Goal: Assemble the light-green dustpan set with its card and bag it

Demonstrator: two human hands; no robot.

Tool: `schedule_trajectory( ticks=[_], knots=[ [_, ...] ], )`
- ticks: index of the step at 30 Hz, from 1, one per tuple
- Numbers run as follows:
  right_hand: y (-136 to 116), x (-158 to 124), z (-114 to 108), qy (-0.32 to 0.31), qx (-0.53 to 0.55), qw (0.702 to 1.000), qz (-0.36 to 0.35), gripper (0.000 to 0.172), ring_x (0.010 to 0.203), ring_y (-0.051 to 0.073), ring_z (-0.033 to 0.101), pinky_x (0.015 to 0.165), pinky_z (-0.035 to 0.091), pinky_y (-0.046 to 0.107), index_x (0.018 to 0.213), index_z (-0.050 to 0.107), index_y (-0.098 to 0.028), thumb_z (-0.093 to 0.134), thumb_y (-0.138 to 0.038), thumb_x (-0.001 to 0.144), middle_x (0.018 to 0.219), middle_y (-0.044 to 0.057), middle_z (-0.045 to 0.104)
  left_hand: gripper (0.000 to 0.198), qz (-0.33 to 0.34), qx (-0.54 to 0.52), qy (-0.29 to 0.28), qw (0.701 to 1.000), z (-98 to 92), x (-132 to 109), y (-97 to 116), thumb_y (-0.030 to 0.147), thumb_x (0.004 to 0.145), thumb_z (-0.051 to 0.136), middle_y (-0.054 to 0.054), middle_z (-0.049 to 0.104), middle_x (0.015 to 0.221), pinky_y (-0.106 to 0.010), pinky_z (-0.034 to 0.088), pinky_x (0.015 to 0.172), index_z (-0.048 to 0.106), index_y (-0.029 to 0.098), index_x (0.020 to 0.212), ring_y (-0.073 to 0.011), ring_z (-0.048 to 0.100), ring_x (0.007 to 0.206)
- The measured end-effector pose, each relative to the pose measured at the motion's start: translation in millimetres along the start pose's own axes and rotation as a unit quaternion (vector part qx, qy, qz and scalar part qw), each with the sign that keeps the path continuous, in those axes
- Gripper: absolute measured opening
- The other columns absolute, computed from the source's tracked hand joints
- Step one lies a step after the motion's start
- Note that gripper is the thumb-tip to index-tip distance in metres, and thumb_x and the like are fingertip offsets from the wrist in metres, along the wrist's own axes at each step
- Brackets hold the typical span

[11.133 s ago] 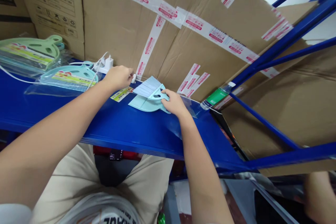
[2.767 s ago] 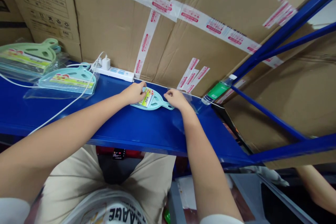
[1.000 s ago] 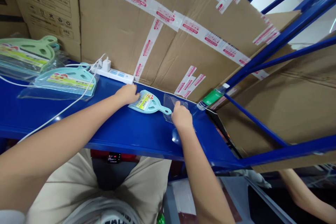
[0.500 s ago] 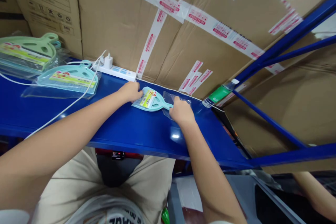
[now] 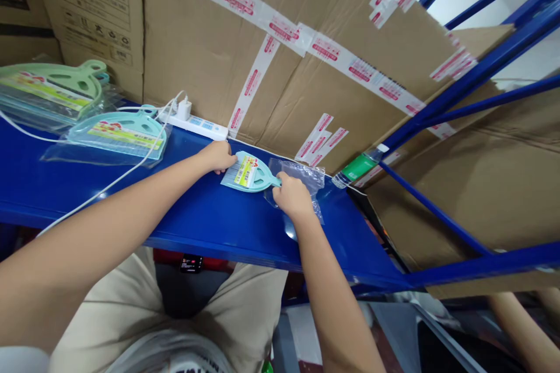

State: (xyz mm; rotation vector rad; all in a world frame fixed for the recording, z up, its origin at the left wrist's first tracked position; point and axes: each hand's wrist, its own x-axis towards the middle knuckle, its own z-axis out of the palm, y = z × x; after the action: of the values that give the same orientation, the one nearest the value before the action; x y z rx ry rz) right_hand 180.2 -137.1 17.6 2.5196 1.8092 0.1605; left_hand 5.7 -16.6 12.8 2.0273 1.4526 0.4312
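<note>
and here we go from my far end of the feed, reading everything off the white power strip (image 5: pixel 198 125). well out to its left i've got a green dustpan set (image 5: pixel 55 90), lying in clear wrapping with a yellow label. closer in, just left of the strip, lies a bagged blue set (image 5: pixel 122 135), with a white cable (image 5: pixel 126 172) looping down across its right end. there's the strip itself, a plug standing up at its left end, close against the taped cardboard (image 5: pixel 188 41). below it, under the shelf edge, a lit phone (image 5: pixel 191 263)!

now to the strip's right end: my left hand (image 5: pixel 217 156) is just in front of it, fingers curled at the bristle edge of the light-blue dustpan and brush (image 5: pixel 251 173); whether they pinch it, i can't tell. that labelled pair lies right of the strip, on the blue shelf (image 5: pixel 227 215). further right, my right hand (image 5: pixel 294 193) has its fingers closed around the handle end, a crinkled clear bag (image 5: pixel 310 180) spread beside and behind it. well right of the strip leans a green-labelled bottle (image 5: pixel 359 167), and farthest out, low down, comes another person's arm (image 5: pixel 520 326).
</note>
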Motion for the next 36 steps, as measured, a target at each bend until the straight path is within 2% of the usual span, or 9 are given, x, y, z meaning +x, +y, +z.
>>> schedule_trajectory(
  ticks=[6,10,13,18,23,26,29,32,36],
  knots=[
    [-1.2,12.6,-6.6,-0.029,-0.036,0.999,-0.024,0.035,0.112,0.032,0.073,0.089,0.055,0.036,0.121,0.071,-0.014,0.052,-0.012,0.091,0.121,0.021,0.074,0.021,0.010,0.015,0.003,1.000,-0.6,-0.1,0.3,0.027,0.090,0.060,0.000,0.060,0.049,-0.026,0.052,0.060,0.076,0.014,0.092,-0.0154,0.061,0.045],
    [-3.8,24.8,-8.0,-0.049,-0.059,0.996,-0.049,0.036,0.114,0.032,0.073,0.090,0.055,0.034,0.119,0.073,-0.009,0.054,-0.005,0.089,0.122,0.025,0.073,0.020,-0.002,-0.026,0.006,1.000,-0.1,0.7,0.1,0.026,0.090,0.061,-0.001,0.061,0.050,-0.028,0.055,0.062,0.074,0.014,0.082,-0.0162,0.061,0.045],
    [-3.8,29.0,-6.2,-0.047,-0.051,0.997,-0.045,0.035,0.114,0.033,0.073,0.089,0.055,0.033,0.119,0.074,-0.007,0.055,-0.006,0.090,0.123,0.028,0.072,0.018,-0.046,-0.129,0.004,0.991,1.2,1.7,1.5,0.023,0.089,0.062,-0.003,0.062,0.053,-0.029,0.056,0.059,0.071,0.013,0.078,-0.0155,0.060,0.045],
    [2.2,32.1,-2.3,-0.038,-0.022,0.999,-0.025,0.033,0.112,0.034,0.073,0.086,0.055,0.033,0.115,0.075,-0.005,0.058,-0.004,0.087,0.120,0.030,0.072,0.006,-0.110,-0.324,-0.015,0.939,2.8,-1.5,6.4,0.014,0.088,0.063,0.002,0.058,0.054,-0.031,0.061,0.066,0.067,0.014,0.085,-0.0166,0.064,0.051],
    [7.7,35.6,1.4,0.017,0.000,0.999,-0.034,0.028,0.107,0.034,0.074,0.084,0.054,0.032,0.107,0.077,-0.007,0.059,-0.006,0.086,0.113,0.027,0.075,0.020,-0.096,-0.409,-0.058,0.906,3.7,-5.9,8.7,0.004,0.087,0.056,-0.003,0.068,0.066,-0.031,0.061,0.081,0.064,0.015,0.073,-0.0150,0.068,0.064],
    [9.6,36.2,4.3,0.046,0.031,0.998,-0.034,0.029,0.103,0.033,0.074,0.083,0.053,0.033,0.106,0.076,-0.009,0.058,-0.006,0.084,0.109,0.025,0.076,0.024,-0.088,-0.424,-0.053,0.900,3.0,-6.9,10.1,0.002,0.086,0.055,-0.005,0.071,0.068,-0.033,0.061,0.083,0.063,0.015,0.068,-0.0151,0.069,0.067],
    [13.7,36.4,9.4,0.096,0.088,0.990,-0.054,0.042,0.099,0.032,0.074,0.088,0.054,0.036,0.119,0.072,-0.010,0.056,-0.005,0.080,0.103,0.019,0.078,0.026,-0.082,-0.429,-0.021,0.899,-1.4,-7.3,11.6,0.001,0.086,0.055,-0.004,0.070,0.065,-0.034,0.061,0.083,0.061,0.016,0.066,-0.0148,0.068,0.065],
    [19.7,37.8,17.7,0.156,0.152,0.970,-0.112,0.061,0.091,0.029,0.073,0.091,0.056,0.040,0.138,0.061,-0.011,0.053,-0.007,0.077,0.095,0.013,0.077,0.023,-0.076,-0.440,0.006,0.895,-8.5,-6.7,11.4,-0.001,0.083,0.057,-0.003,0.069,0.063,-0.035,0.061,0.082,0.063,0.015,0.068,-0.0156,0.069,0.066],
    [22.7,42.2,30.2,0.216,0.220,0.932,-0.189,0.067,0.084,0.026,0.069,0.086,0.058,0.043,0.140,0.056,-0.014,0.050,-0.009,0.074,0.091,0.009,0.073,0.023,-0.074,-0.450,0.031,0.890,-14.9,-4.6,9.5,-0.002,0.082,0.058,-0.003,0.068,0.062,-0.034,0.061,0.081,0.064,0.016,0.070,-0.0163,0.070,0.069]
  ],
)
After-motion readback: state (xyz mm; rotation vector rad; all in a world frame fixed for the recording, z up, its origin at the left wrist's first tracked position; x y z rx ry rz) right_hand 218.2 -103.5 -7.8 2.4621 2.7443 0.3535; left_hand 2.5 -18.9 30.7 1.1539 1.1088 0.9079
